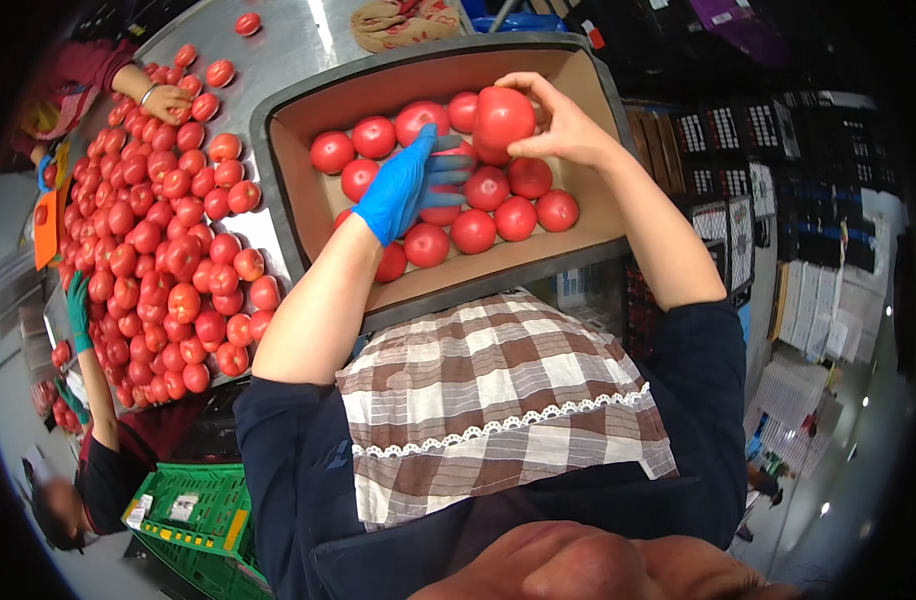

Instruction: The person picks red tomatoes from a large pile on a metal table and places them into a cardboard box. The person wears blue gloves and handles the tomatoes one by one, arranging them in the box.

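Note:
A dark-rimmed crate [435, 304] lined with brown card stands before me, with several red tomatoes [473, 231] lying in rows on its floor. My left hand [399, 191], in a blue glove, is over the middle of the crate with its fingers apart and somewhat blurred; whether it touches the tomatoes beneath cannot be told. My bare right hand [563, 124] grips a large red tomato [505, 116] between thumb and fingers, above the others at the crate's right part. The held tomato hides part of those below it.
A large heap of tomatoes [162, 225] covers the metal table [293, 37] at left. A co-worker's bare hand [165, 101] and another's green-gloved hand [78, 311] reach to it. A patterned cloth [405, 24] lies behind the crate; green plastic crates [192, 506] stand lower left.

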Demonstrator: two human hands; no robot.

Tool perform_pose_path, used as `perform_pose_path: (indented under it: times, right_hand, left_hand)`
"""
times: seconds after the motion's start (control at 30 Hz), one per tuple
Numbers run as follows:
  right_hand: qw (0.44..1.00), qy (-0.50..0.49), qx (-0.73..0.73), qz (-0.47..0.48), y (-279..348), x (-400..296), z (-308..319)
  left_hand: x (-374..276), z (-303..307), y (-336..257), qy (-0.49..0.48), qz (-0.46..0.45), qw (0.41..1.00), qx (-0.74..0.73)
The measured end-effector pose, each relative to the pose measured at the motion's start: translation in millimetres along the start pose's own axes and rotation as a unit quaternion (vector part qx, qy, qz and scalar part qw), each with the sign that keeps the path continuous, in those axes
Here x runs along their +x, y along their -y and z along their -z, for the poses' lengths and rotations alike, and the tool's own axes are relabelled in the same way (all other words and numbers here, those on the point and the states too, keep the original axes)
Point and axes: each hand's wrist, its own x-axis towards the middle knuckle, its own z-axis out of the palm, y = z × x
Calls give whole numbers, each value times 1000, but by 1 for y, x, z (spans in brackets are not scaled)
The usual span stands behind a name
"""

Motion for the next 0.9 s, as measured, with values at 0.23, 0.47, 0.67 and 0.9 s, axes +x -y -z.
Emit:
perform_pose_path:
  times: [0.23,0.47,0.67,0.9]
  right_hand:
    - [970,-85,-181,-141,-109,37,9]
    - [882,-150,-356,-269,-122,51,-21]
    - [880,-190,-344,-266,-104,45,-17]
    - [975,-125,114,-144,-58,19,-4]
  left_hand:
    - [-5,-1,3,40,-80,980,-178]
    - [-11,-1,2,49,-105,974,-196]
    - [-13,-3,-1,11,-101,982,-156]
    - [-17,-9,-4,-55,-78,978,-187]
